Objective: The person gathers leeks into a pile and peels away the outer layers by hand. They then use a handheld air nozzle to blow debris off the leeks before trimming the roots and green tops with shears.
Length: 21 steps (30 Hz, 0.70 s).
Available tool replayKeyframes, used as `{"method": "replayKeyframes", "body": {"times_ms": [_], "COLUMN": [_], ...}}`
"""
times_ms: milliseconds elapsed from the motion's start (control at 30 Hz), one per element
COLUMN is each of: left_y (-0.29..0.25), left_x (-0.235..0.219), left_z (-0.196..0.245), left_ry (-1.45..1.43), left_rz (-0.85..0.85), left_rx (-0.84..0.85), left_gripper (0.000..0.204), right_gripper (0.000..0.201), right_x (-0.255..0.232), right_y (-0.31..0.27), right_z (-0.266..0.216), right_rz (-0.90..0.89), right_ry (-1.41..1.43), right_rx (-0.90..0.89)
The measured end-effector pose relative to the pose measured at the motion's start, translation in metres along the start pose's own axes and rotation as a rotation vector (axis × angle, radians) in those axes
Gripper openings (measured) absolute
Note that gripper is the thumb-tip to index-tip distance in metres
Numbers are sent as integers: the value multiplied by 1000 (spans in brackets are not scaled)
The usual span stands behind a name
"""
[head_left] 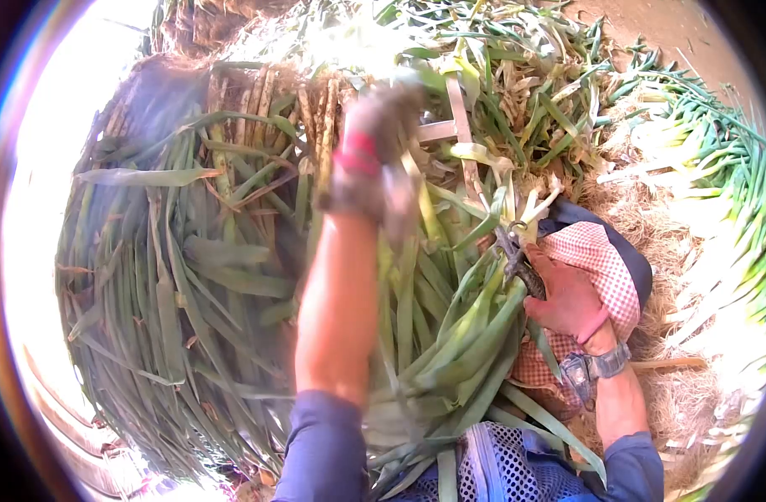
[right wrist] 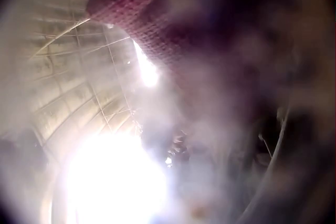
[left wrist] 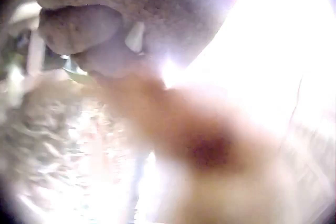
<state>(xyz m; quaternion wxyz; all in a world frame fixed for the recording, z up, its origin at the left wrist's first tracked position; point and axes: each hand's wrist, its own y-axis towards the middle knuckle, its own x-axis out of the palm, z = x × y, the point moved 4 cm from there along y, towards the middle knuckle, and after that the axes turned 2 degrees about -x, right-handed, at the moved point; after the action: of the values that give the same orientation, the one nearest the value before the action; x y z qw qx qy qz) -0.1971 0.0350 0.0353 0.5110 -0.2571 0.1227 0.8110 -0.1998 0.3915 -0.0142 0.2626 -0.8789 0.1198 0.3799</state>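
Although glare and blur spoil much of the view, we can see the right hand, in a pinkish glove, bent round a dark, knobbly tool at the upper end of a loose bunch of green stalks. The bunch lies to the left of this hand and just beside its fingertips; its long axis runs from the pale upper ends near the tool down and leftward through the broad leaves towards the person's lap. The tool slants across, its top leaning up and left, its lower part between thumb and fingers. Of our two hands, the right is clearly the nearer to those pale ends. The left hand, gloved, with a red band at the wrist, is farther up and to the left, above the big leafy pile and beside some flat brown strips. Its fingers look bent in the left wrist view, perhaps round something, but we cannot tell whether they pinch anything or are simply folded. A checked cloth lies right behind the right hand, and a watch sits on that wrist. We can read no brand, label or other writing, on the watch or elsewhere.
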Motion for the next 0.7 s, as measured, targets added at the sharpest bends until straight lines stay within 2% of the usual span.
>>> {"method": "replayKeyframes", "body": {"times_ms": [33,67,100,133,167,200,233,267,300,333,400,467,533,600,667,700], "left_y": [20,30,31,29,24,8,4,-20,-49,-68,-89,-87,-84,-95,-103,-108], "left_x": [-27,-39,-40,-37,-30,-12,9,31,57,79,104,116,117,127,138,141], "left_z": [31,42,39,31,22,0,-60,-71,-72,-94,-96,-86,-83,-91,-99,-89], "left_ry": [-663,-1324,-1321,-1223,-1121,-786,-609,-131,251,435,759,748,729,709,731,742], "left_rz": [109,215,215,298,379,418,303,75,206,62,130,76,96,98,150,1], "left_rx": [-49,-92,-86,-170,-254,-275,-296,-500,-501,-610,-508,-640,-655,-682,-506,-543], "left_gripper": [17,28,28,29,31,36,37,42,45,54,66,60,53,46,38,46], "right_gripper": [92,92,92,92,91,91,90,90,88,88,88,83,82,83,84,84], "right_x": [0,-4,-8,-10,-1,-6,-13,-15,-8,-10,-21,-28,-27,-24,-24,-24], "right_y": [1,2,2,1,0,-1,-1,-1,0,2,11,14,17,17,22,20], "right_z": [0,-3,-6,-7,0,-7,-19,-25,-24,-24,-24,-28,-34,-37,-36,-38], "right_rz": [5,9,4,-2,155,157,81,4,36,36,76,55,1,9,-41,-42], "right_ry": [16,14,31,50,34,35,29,22,-10,-13,-20,-23,-59,-81,-148,-150], "right_rx": [-8,-12,7,28,-93,-93,-78,-64,-134,-136,-59,-6,-135,-162,-71,-74]}}
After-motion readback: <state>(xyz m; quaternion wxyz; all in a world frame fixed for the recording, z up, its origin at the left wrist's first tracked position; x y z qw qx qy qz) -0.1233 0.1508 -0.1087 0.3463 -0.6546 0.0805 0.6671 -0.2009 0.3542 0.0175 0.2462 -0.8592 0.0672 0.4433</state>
